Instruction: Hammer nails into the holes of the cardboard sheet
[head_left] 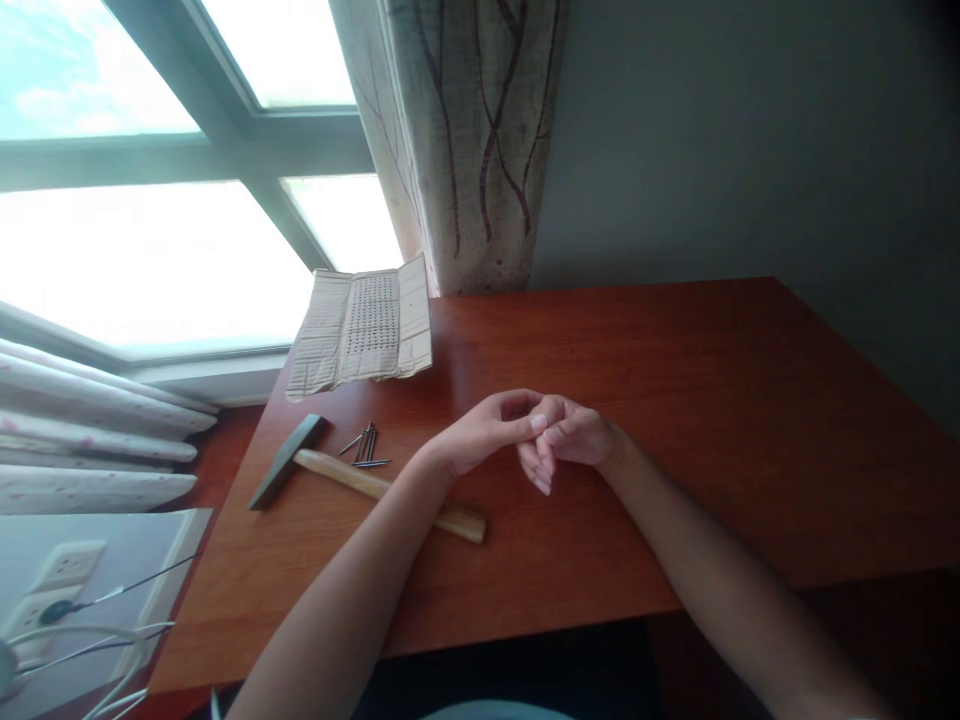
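My left hand and my right hand are clasped together above the middle of the table, their fingers closed on each other. Both thumbs lie across the joined fingers, and a few fingertips point downward; which hand these belong to is hard to tell. No tool shows in either hand. A hammer with a dark metal head and wooden handle lies to the left, partly covered from view by my left forearm. Just beyond its handle is a small group of nails. Some overlap.
A creased cardboard sheet with rows of small holes sits at the back left of the reddish wooden table. Windows and curtains border the left and back. Beside the table's left edge, cables run from a wall socket.
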